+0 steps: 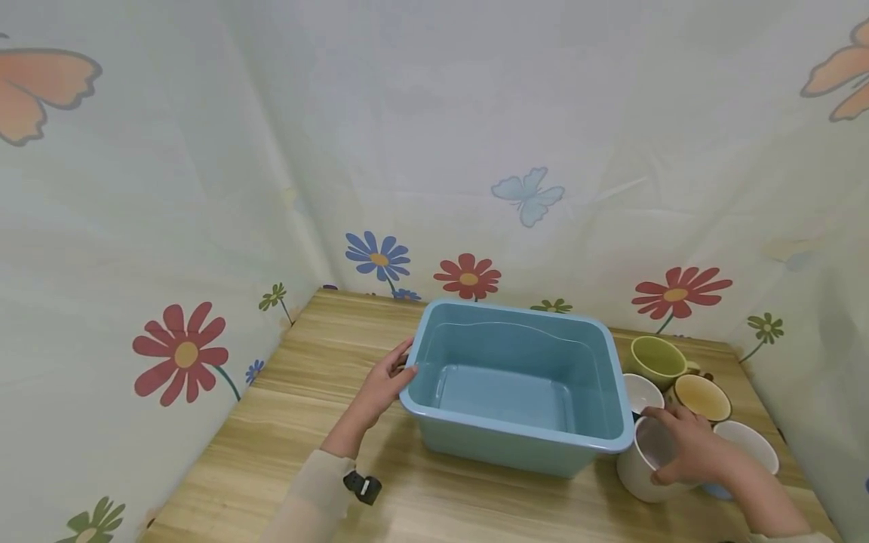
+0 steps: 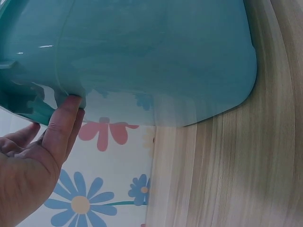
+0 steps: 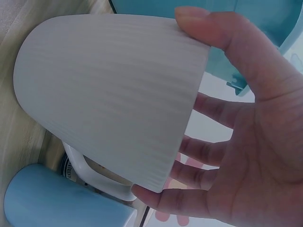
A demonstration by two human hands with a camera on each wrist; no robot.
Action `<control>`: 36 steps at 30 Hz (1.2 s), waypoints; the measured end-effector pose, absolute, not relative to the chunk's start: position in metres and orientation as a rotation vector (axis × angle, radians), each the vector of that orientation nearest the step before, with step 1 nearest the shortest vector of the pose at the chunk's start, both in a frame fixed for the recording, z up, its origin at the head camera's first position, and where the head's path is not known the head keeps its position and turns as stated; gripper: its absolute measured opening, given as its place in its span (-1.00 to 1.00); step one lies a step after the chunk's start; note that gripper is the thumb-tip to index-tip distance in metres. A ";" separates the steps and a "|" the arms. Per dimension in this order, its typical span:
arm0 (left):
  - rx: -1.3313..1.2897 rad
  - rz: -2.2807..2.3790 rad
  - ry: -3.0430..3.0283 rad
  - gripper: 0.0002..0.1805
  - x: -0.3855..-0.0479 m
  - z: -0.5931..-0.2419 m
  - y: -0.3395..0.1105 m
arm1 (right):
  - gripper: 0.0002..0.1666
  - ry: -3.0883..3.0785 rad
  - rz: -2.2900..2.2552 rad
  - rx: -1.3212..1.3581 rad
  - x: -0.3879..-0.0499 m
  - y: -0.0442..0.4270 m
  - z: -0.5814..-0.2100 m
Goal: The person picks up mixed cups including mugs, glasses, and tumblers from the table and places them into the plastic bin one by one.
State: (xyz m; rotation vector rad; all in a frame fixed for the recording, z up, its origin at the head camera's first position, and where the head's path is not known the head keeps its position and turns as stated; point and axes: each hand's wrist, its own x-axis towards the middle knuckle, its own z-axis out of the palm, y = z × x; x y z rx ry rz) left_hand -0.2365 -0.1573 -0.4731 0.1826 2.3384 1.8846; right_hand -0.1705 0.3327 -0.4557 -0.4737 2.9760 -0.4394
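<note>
If lifted askew, liable to collide

Head view: gripping the white mug [image 1: 635,469] with the right hand [image 1: 695,445], beside the blue tub [image 1: 502,451], crowded behind by the yellow-lined mug [image 1: 703,398] and green mug [image 1: 657,359]. Left wrist: holding the blue tub with the left hand [image 2: 35,168]; could slip on smooth plastic. Right wrist: might snag the handle [image 3: 102,183] on the blue cup [image 3: 61,198].

Wood-grain tabletop [image 1: 278,422], kinda streaky: a teal plastic tub [image 1: 502,446] is parked mid-table, and a green mug [image 1: 657,362], white mug [image 1: 641,390], yellow-lined mug [image 1: 703,398] and blue mug [image 3: 61,198] are bunched right.
</note>
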 end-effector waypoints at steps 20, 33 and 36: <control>0.185 1.871 2.357 -0.32 -0.236 -0.473 -0.158 | 0.07 3.023 -0.370 -0.530 -0.167 0.331 -0.447; 0.195 1.891 2.345 -0.32 -0.237 -0.476 -0.159 | 0.05 3.007 -0.347 -0.594 -0.165 0.334 -0.423; 0.188 1.890 2.342 -0.32 -0.237 -0.477 -0.158 | 0.07 2.969 -0.350 -0.555 -0.166 0.337 -0.416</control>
